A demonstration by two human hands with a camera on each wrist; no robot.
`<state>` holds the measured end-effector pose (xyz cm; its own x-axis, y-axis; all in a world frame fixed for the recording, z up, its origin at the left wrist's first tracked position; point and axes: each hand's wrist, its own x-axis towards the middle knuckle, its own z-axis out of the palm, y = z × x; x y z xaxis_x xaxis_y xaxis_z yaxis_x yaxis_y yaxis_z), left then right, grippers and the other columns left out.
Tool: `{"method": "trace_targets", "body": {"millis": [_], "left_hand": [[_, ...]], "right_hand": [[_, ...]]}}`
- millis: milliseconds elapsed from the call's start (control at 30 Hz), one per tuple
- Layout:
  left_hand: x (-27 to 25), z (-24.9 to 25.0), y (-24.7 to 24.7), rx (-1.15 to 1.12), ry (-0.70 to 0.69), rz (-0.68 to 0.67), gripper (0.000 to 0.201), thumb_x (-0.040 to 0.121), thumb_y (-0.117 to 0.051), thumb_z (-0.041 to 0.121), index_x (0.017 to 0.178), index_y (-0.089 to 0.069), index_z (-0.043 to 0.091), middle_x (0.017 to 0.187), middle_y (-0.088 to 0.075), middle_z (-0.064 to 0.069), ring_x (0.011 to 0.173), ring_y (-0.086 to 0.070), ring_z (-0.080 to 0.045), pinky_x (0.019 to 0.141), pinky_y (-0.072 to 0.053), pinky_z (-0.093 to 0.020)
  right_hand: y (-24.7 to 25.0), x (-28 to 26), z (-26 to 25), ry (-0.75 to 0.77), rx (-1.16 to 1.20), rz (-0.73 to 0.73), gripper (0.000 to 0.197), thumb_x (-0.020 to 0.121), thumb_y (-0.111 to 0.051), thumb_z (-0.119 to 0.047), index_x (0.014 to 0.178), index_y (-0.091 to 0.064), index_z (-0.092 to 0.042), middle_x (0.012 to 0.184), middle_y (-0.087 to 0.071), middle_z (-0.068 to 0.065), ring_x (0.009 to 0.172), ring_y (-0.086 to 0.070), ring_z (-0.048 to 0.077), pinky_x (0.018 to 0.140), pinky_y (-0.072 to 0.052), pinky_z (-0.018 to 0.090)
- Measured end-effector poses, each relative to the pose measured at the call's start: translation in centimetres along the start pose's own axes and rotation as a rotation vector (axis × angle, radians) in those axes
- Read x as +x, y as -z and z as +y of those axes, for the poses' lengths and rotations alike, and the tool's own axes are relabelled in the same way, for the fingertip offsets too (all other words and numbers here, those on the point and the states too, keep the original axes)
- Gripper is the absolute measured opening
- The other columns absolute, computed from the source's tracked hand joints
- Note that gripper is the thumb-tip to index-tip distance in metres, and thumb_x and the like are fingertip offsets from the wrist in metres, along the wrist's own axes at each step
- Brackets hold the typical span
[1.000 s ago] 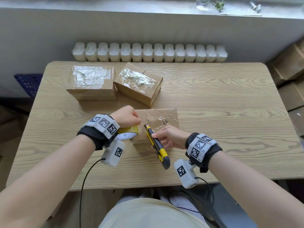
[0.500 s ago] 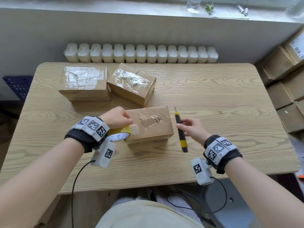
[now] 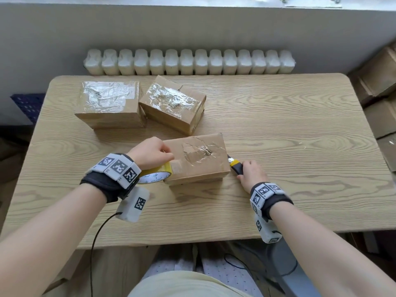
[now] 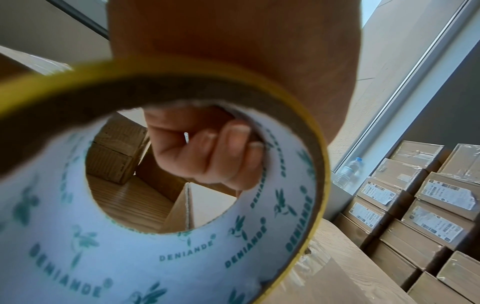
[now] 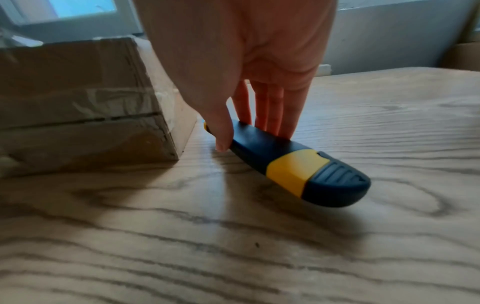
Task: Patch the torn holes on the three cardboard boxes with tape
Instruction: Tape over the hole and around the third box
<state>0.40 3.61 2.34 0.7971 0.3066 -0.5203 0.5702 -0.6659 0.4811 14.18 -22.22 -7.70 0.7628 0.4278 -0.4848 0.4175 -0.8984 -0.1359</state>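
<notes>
Three cardboard boxes stand on the table [image 3: 278, 125]. The far left box [image 3: 109, 103] and the middle box [image 3: 171, 103] carry crinkled clear tape on top. The near box [image 3: 199, 166] has a taped tear [image 3: 199, 151] on its top. My left hand [image 3: 165, 155] grips a yellow tape roll [image 3: 156, 173] against that box's left end, fingers [image 4: 207, 148] curled through the core of the roll [image 4: 155, 257]. My right hand [image 3: 246, 170] pinches a black and yellow utility knife [image 3: 235, 166], which lies on the table by the box's right side [image 5: 78, 102]. The thumb and fingers [image 5: 272, 115] sit on either side of the knife [image 5: 293, 168].
A white radiator [image 3: 188, 62] runs behind the table's far edge. Stacked cardboard cartons [image 3: 381, 99] stand to the right of the table, also seen in the left wrist view as labelled cartons [image 4: 428, 205]. A cable [image 3: 96, 243] hangs from my left wrist.
My right hand has carried the utility knife from the box's front edge round to its right side and lowered it onto the table. My left hand stays with the tape roll.
</notes>
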Motion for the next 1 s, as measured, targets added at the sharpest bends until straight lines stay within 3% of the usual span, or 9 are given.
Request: {"method": "trace_targets", "body": {"millis": [233, 367, 433, 500, 567, 733, 833, 900, 1000], "left_hand": [[-0.1, 0.0, 0.1, 0.013, 0.013, -0.019, 0.021, 0.088, -0.053, 0.025, 0.093, -0.073, 0.021, 0.076, -0.063, 0.009, 0.069, -0.055, -0.006, 0.062, -0.044, -0.025], [-0.2, 0.0, 0.2, 0.013, 0.021, -0.03, 0.023, 0.087, -0.052, 0.026, 0.095, -0.073, 0.021, 0.088, -0.068, 0.0, 0.079, -0.06, -0.015, 0.074, -0.05, -0.03], [-0.2, 0.0, 0.2, 0.029, 0.014, -0.038, 0.023, 0.088, -0.052, 0.026, 0.096, -0.072, 0.021, 0.089, -0.068, 0.0, 0.082, -0.06, -0.016, 0.077, -0.051, -0.031], [-0.1, 0.0, 0.3, 0.046, 0.013, -0.053, 0.023, 0.087, -0.052, 0.027, 0.096, -0.072, 0.021, 0.087, -0.067, 0.001, 0.081, -0.06, -0.016, 0.078, -0.052, -0.033], [0.1, -0.1, 0.3, 0.057, 0.012, -0.076, 0.02, 0.087, -0.054, 0.03, 0.094, -0.071, 0.024, 0.086, -0.066, 0.002, 0.081, -0.061, -0.015, 0.077, -0.052, -0.032], [0.0, -0.6, 0.6, 0.192, -0.014, -0.145, 0.012, 0.081, -0.062, 0.038, 0.086, -0.07, 0.03, 0.095, -0.067, 0.007, 0.092, -0.06, -0.012, 0.083, -0.052, -0.033], [-0.7, -1.5, 1.2, 0.244, -0.005, -0.133, 0.011, 0.082, -0.061, 0.038, 0.085, -0.07, 0.033, 0.09, -0.064, 0.012, 0.093, -0.059, -0.011, 0.083, -0.051, -0.032], [-1.1, -2.3, 1.5, 0.181, -0.023, -0.077, 0.012, 0.082, -0.061, 0.038, 0.088, -0.07, 0.033, 0.091, -0.064, 0.012, 0.094, -0.059, -0.011, 0.084, -0.049, -0.03], [-1.6, -2.3, 1.8, -0.003, -0.093, -0.02, 0.012, 0.085, -0.061, 0.033, 0.092, -0.071, 0.03, 0.095, -0.066, 0.01, 0.094, -0.06, -0.008, 0.085, -0.046, -0.028]], "right_hand": [[0.1, 0.0, 0.1, 0.072, -0.075, -0.047, 0.038, 0.094, -0.053, -0.031, 0.123, -0.046, -0.006, 0.123, -0.048, 0.013, 0.115, -0.048, 0.028, 0.092, -0.04, 0.035], [1.6, -0.1, -0.7, 0.343, 0.098, 0.347, 0.043, 0.097, -0.045, -0.025, 0.134, -0.044, -0.002, 0.133, -0.049, 0.016, 0.122, -0.049, 0.031, 0.1, -0.043, 0.041], [2.6, -0.8, -2.2, 0.503, 0.151, 0.417, 0.053, 0.099, -0.042, -0.026, 0.145, -0.03, -0.005, 0.15, -0.033, 0.012, 0.138, -0.033, 0.023, 0.114, -0.028, 0.038], [3.2, -1.8, -4.5, 0.656, 0.072, 0.31, 0.062, 0.099, -0.032, -0.038, 0.151, -0.007, -0.014, 0.158, -0.006, 0.002, 0.144, -0.006, 0.012, 0.117, -0.005, 0.03], [2.5, -2.4, -6.6, 0.804, -0.068, 0.211, 0.066, 0.097, -0.024, -0.048, 0.15, 0.002, -0.02, 0.157, 0.006, -0.002, 0.144, 0.007, 0.009, 0.117, 0.007, 0.027], [0.5, -1.7, -7.5, 0.923, -0.205, 0.137, 0.065, 0.094, -0.019, -0.05, 0.151, -0.018, -0.017, 0.158, -0.014, -0.002, 0.145, -0.011, 0.015, 0.119, -0.01, 0.035], [0.9, -1.7, -7.4, 0.922, -0.15, 0.098, 0.063, 0.095, -0.024, -0.049, 0.151, -0.011, -0.022, 0.159, -0.005, -0.007, 0.145, 0.0, 0.01, 0.118, 0.001, 0.03], [1.4, -2.2, -8.1, 0.875, -0.036, 0.07, 0.059, 0.098, -0.032, -0.047, 0.15, -0.02, -0.024, 0.158, -0.011, -0.01, 0.145, -0.004, 0.007, 0.118, 0.0, 0.028], [2.4, -2.9, -9.7, 0.739, 0.294, 0.121, 0.043, 0.095, -0.047, -0.043, 0.129, -0.053, -0.017, 0.141, -0.049, -0.004, 0.131, -0.041, 0.01, 0.112, -0.029, 0.033]]}}
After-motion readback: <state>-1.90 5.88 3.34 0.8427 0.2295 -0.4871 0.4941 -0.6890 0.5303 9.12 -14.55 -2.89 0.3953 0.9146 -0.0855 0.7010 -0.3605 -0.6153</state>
